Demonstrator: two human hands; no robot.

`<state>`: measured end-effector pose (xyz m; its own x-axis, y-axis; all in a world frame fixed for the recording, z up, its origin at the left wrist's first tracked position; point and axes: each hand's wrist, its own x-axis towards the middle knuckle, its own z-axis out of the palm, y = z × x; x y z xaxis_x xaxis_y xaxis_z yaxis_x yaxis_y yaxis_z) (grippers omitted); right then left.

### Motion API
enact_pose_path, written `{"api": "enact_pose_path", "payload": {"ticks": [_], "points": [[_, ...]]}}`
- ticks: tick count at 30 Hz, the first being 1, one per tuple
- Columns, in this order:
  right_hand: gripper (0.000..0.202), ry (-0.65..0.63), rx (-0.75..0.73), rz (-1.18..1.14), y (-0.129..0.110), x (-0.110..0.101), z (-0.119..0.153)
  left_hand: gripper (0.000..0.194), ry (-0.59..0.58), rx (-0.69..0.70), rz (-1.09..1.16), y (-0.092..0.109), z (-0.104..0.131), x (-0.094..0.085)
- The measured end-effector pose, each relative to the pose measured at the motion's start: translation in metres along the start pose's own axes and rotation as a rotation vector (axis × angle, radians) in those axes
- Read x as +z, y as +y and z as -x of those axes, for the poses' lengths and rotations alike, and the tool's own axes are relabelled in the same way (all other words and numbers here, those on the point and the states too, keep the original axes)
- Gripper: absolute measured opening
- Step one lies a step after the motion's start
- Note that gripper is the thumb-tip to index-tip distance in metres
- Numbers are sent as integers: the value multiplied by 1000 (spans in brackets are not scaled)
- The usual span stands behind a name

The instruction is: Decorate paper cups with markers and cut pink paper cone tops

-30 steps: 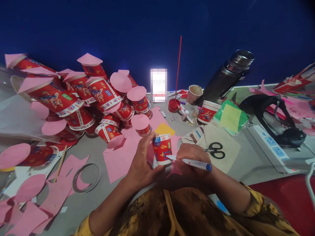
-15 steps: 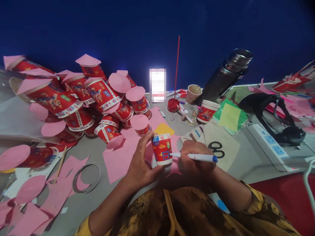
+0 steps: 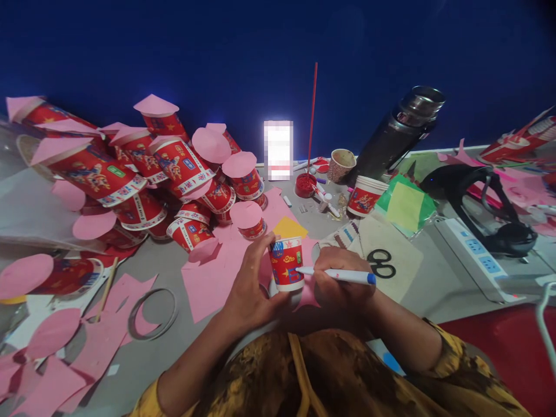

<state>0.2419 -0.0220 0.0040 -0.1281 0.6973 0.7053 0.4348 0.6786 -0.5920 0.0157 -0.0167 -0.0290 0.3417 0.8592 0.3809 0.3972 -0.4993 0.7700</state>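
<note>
A red printed paper cup (image 3: 284, 259) with a white rim is gripped between the thumb and fingers of my left hand (image 3: 254, 284). Blue marker lines form a box shape on its lower side. My right hand (image 3: 343, 278) is closed around a white marker (image 3: 347, 275) with a blue end, its tip against or very near the cup's wall; contact is hard to judge. Beneath the cup lie pink paper (image 3: 217, 284) and a yellow piece of paper (image 3: 292, 227). Black-handled scissors (image 3: 382, 263) rest just right of my right hand.
Red cups with pink paper tops (image 3: 174, 168) are piled at the left. A tape roll (image 3: 153, 314) lies nearer me. Behind stand a glowing phone (image 3: 278, 150), a glue pot (image 3: 306, 185), a patterned cup (image 3: 342, 166) and a thermos (image 3: 386, 139). A power strip (image 3: 475, 260) lies right.
The marker and my right hand have moved slightly left along the cup. The blue box shape has gained a little more line. My left hand keeps its hold on the cup.
</note>
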Motion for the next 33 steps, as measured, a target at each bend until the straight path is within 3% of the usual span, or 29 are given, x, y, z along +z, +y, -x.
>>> {"api": "enact_pose_path", "payload": {"ticks": [6,13,18,29,33], "points": [[13,-77,-4,4,-2,-3,3,99,6,5,5,0,0,-1],[15,-16,12,0,0,-1,4,99,4,45,-3,2,-3,-2],[22,-114,31,1,-3,-4,1,99,-8,47,-10,3,-3,-4],[22,-94,21,14,0,-6,-1,97,-15,43,-20,3,-3,-2],[18,-146,5,-29,-1,-7,0,97,-8,41,-15,3,-3,-2]]}}
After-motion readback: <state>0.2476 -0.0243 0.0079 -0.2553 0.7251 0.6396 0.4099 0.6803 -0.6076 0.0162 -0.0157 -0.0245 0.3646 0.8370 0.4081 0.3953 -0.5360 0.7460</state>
